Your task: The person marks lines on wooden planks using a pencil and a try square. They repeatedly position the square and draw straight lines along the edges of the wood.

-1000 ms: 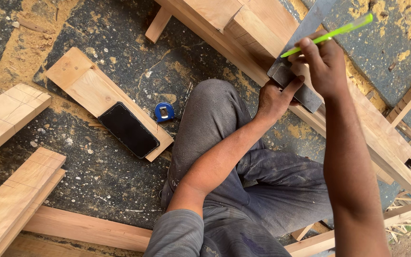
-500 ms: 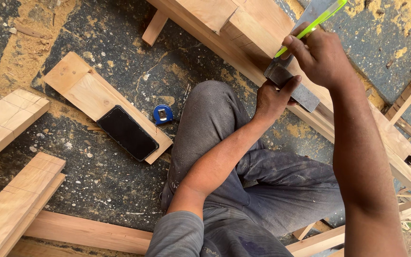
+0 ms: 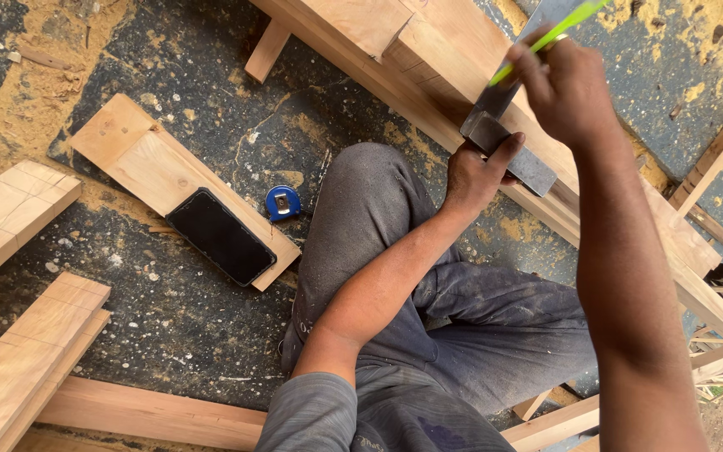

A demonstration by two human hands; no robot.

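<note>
Try square (image 3: 508, 151) on timber beam (image 3: 696, 251), stock grasped by left hand (image 3: 474, 176); blade hidden behind right hand (image 3: 566, 88), fingers pinching green pencil (image 3: 546, 40), tip cut off at one o'clock.

Carpentry workshop (sawdust (image 3: 39, 79), cut timber (image 3: 10, 209), tape measure (image 3: 282, 202))

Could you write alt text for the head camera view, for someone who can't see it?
Seen from above, a seated person's left hand presses a metal try square against a long timber while the right hand holds a green pencil over it. A phone lies on a board beside a blue tape measure.
</note>
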